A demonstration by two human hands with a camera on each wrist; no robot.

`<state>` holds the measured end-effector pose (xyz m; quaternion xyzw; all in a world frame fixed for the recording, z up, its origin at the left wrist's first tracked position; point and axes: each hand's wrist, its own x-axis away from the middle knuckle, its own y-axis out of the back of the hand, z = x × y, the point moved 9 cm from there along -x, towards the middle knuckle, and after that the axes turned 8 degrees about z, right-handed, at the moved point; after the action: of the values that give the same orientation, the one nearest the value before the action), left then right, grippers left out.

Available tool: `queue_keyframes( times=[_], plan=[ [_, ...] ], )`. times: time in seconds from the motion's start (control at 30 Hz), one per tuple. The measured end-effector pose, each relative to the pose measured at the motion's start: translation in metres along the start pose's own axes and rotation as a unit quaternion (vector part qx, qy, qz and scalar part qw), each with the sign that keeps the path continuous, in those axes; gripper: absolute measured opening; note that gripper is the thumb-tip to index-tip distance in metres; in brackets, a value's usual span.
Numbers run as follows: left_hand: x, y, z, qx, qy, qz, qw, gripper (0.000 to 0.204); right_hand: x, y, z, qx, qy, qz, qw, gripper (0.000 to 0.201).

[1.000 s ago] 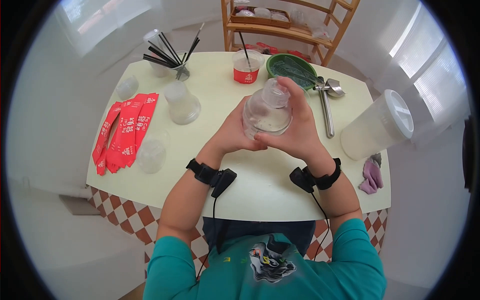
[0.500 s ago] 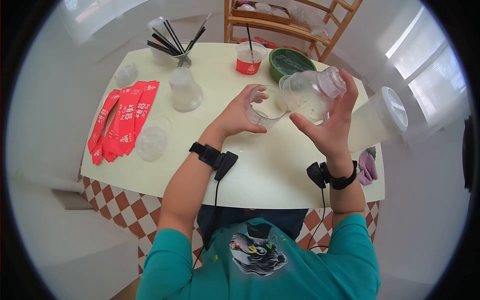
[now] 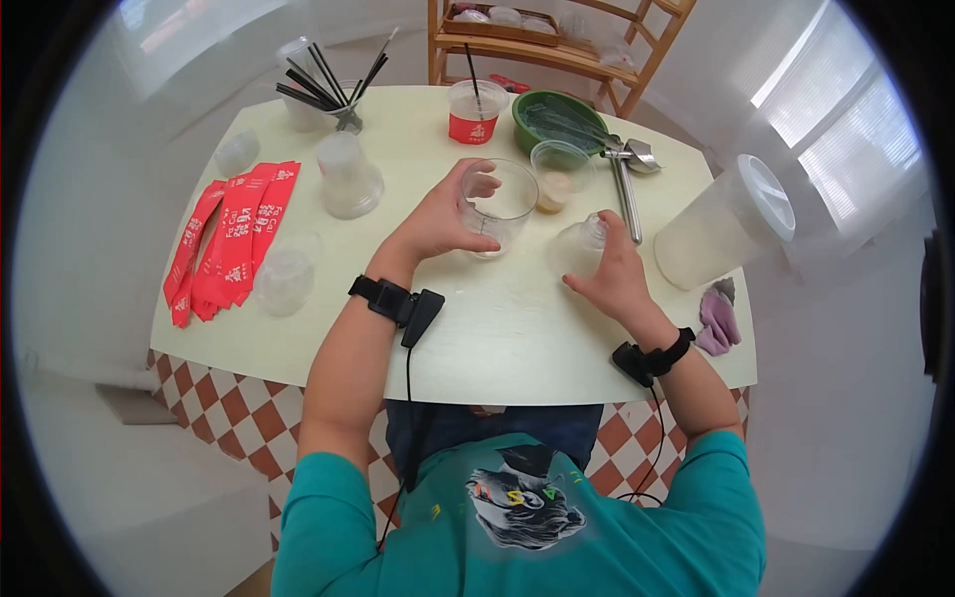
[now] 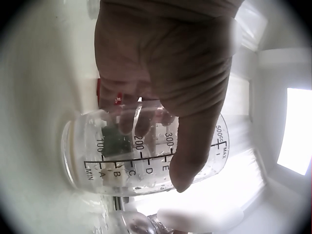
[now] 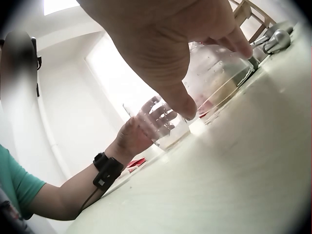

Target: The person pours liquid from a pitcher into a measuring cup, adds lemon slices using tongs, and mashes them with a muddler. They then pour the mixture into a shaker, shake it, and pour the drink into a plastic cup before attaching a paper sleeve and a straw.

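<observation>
My left hand point(image 3: 428, 221) grips a clear shaker cup point(image 3: 505, 227), thumb on the near side and fingers round the far side. In the left wrist view, black scale marks and numbers run along the cup point(image 4: 141, 170), with droplets on its wall. Right of it, my right hand point(image 3: 619, 277) holds the clear domed shaker top point(image 3: 574, 254) by its narrow neck, wide rim down at the tabletop. Its wall is beaded with drops in the right wrist view point(image 5: 212, 68). Behind both stands a clear plastic cup point(image 3: 559, 177) with a little pale brown stuff at its bottom.
A red-banded cup point(image 3: 473, 124) with a straw, a green bowl point(image 3: 542, 104) and a metal scoop point(image 3: 627, 199) stand behind. Right are a lidded pitcher point(image 3: 706, 234) and a purple cloth point(image 3: 716, 320). Left lie red paper sleeves point(image 3: 224, 249), stacked cups point(image 3: 348, 179) and black straws point(image 3: 328, 85).
A second ago both hands held the shaker together. The right hand has taken the domed top off, swung it right and lowered it to the table; the left hand keeps the cup.
</observation>
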<state>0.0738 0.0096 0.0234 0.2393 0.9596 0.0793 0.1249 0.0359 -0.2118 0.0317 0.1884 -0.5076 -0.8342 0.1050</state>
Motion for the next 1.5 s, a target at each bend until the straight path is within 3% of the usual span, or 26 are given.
queue_keyframes(
  times=[0.33, 0.53, 0.63, 0.73, 0.8, 0.93, 1.0, 1.1, 1.13, 1.2, 1.23, 1.3, 1.5],
  plan=[
    [0.000, -0.001, 0.007, -0.021, 0.008, 0.003, 1.000, 0.104, -0.006, -0.005, -0.015, -0.014, -0.022, 0.025, 0.999, 0.086],
    [0.000, -0.001, 0.003, -0.024, 0.014, -0.009, 1.000, 0.105, -0.009, 0.011, -0.006, 0.076, -0.036, 0.049, 0.995, 0.084],
    [-0.003, -0.004, 0.007, -0.033, 0.019, -0.011, 0.999, 0.107, -0.006, 0.019, 0.011, 0.146, 0.004, 0.024, 0.989, 0.083],
    [-0.004, -0.005, 0.007, -0.036, -0.002, -0.016, 0.999, 0.110, -0.006, 0.025, 0.050, 0.088, 0.052, -0.013, 0.995, 0.080],
    [-0.003, -0.008, 0.005, -0.054, 0.025, -0.004, 0.998, 0.113, -0.009, 0.026, 0.073, -0.054, 0.124, -0.046, 0.990, 0.080],
    [0.009, 0.005, -0.024, -0.146, 0.027, -0.008, 0.989, 0.111, -0.013, 0.024, 0.071, -0.076, 0.120, -0.093, 0.985, 0.076],
    [0.024, 0.034, -0.043, -0.155, 0.005, -0.070, 0.985, 0.103, -0.011, 0.018, 0.066, 0.007, 0.109, -0.051, 0.993, 0.069],
    [0.047, 0.085, -0.081, -0.304, -0.012, -0.222, 0.926, 0.074, -0.006, 0.016, 0.053, 0.091, 0.103, -0.026, 0.990, 0.056],
    [0.049, 0.099, -0.078, -0.305, -0.011, -0.222, 0.926, 0.074, -0.005, 0.017, 0.047, 0.090, 0.103, -0.026, 0.990, 0.056],
    [0.057, 0.133, -0.082, -0.484, 0.018, -0.284, 0.827, 0.064, -0.004, 0.011, 0.036, 0.162, 0.094, -0.003, 0.982, 0.045],
    [0.058, 0.145, -0.078, -0.487, 0.019, -0.283, 0.826, 0.064, -0.005, 0.012, 0.033, 0.159, 0.095, -0.003, 0.983, 0.045],
    [0.062, 0.170, -0.056, -0.527, 0.129, -0.279, 0.793, 0.062, -0.006, 0.016, 0.025, 0.178, 0.060, -0.004, 0.982, 0.039],
    [0.060, 0.185, -0.032, -0.514, 0.194, -0.265, 0.792, 0.063, -0.005, 0.039, 0.066, 0.088, 0.131, -0.068, 0.985, 0.040]
  ],
)
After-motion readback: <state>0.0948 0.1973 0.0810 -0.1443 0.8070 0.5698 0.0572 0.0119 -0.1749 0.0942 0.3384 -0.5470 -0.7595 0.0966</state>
